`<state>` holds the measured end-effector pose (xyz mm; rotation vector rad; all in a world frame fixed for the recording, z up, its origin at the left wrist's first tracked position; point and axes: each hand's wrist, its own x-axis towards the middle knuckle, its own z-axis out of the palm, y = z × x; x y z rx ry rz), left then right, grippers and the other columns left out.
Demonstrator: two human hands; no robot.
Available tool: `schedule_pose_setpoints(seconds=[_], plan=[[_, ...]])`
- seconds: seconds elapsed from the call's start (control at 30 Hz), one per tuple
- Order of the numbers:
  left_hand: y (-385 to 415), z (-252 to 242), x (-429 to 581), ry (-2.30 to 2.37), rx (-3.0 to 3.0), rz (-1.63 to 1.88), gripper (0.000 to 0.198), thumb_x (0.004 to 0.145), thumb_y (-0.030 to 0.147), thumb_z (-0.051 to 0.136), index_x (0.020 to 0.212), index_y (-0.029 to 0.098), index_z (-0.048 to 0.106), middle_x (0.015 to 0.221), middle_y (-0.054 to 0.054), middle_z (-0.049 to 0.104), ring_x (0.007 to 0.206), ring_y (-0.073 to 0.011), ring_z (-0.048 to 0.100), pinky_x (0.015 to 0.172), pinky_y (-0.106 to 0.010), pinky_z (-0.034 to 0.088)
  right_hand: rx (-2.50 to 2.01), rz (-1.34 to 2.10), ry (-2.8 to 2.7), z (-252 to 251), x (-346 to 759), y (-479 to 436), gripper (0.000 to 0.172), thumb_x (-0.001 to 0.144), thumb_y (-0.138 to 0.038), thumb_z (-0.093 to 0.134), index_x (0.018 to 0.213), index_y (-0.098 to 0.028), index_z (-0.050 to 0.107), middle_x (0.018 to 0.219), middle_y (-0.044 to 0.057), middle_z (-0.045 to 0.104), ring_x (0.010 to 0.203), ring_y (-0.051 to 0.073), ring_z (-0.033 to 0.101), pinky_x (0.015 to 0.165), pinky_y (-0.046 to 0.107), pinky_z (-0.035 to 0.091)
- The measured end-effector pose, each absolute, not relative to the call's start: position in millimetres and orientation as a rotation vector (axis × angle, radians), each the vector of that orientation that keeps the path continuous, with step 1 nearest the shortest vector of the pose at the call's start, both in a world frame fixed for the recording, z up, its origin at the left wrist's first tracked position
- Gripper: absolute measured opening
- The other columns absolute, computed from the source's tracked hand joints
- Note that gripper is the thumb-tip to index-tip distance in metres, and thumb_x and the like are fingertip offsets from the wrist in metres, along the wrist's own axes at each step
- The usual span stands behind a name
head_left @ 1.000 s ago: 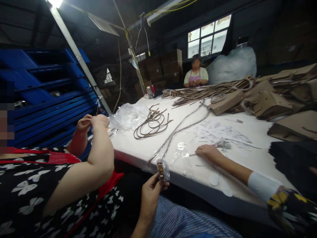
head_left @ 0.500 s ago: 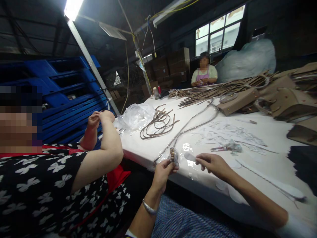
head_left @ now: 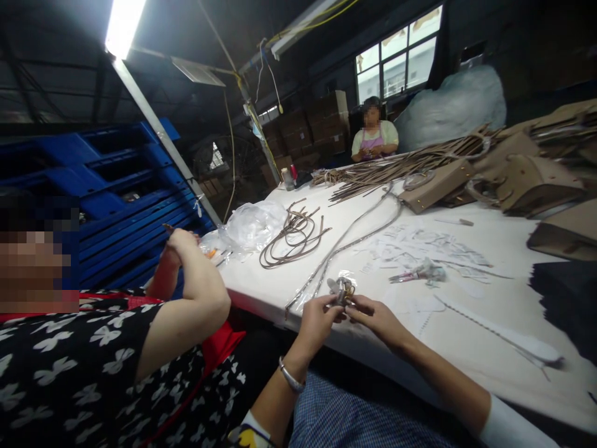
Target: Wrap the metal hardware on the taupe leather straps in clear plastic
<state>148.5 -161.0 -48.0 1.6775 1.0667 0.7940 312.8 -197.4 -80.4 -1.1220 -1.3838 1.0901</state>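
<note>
In front of me, at the table's near edge, is a strap's gold buckle (head_left: 347, 291), with clear plastic film wrapped about it. My left hand (head_left: 319, 320) pinches this buckle end from the left. From the right, my right hand (head_left: 377, 318) closes its thumb and fingers on the same end. A small white oval piece (head_left: 334, 285) shows beside the buckle, just above my left fingertips; which hand holds it I cannot tell. The film-covered strap (head_left: 338, 241) runs away across the white tabletop in a long loop.
Scissors (head_left: 405, 275) and scattered paper slips (head_left: 424, 246) lie on the table (head_left: 261, 277). Beyond are coiled straps (head_left: 298, 233), plastic bags (head_left: 254, 224) and brown handbags (head_left: 536, 180). A co-worker's arm (head_left: 186, 305) is close at left; another person (head_left: 374, 137) sits at the far side.
My right hand has moved left to the buckle, bringing the white oval piece along. Both hands now meet at the buckle end, which has shifted slightly right.
</note>
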Motion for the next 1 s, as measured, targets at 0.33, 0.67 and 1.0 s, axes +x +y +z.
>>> schedule_pose_setpoints(seconds=[0.33,0.67,1.0], plan=[[-159,-41,175,1.222,2.504,0.749,0.02,0.083,0.018,0.068,0.1,0.026,0.074,0.105,-0.002,0.071,0.093,-0.0194,0.064,0.083,-0.03,0.051,-1.008,1.112,-0.823,-114,306,-199,0.044,0.071,-0.043,0.078,0.108,-0.018,0.073,0.104,0.008,0.074,0.099,0.029,0.066,0.087,0.039,0.053],[-150,-69,189,0.935,2.521,0.952,0.033,0.086,0.015,0.065,0.114,0.031,0.07,0.106,-0.004,0.064,0.1,-0.0183,0.057,0.09,-0.032,0.049,-0.795,1.239,-0.468,-119,305,-212,0.035,0.073,-0.039,0.08,0.102,-0.021,0.075,0.107,0.004,0.075,0.108,0.024,0.066,0.101,0.034,0.05],[-154,-70,204,0.927,2.101,0.948,0.022,0.08,0.018,0.071,0.1,0.024,0.076,0.099,-0.003,0.074,0.102,-0.0205,0.063,0.098,-0.034,0.047,-0.835,1.203,-0.402,-117,309,-219,0.039,0.07,-0.046,0.08,0.097,-0.02,0.075,0.108,0.006,0.074,0.108,0.028,0.066,0.098,0.038,0.053]])
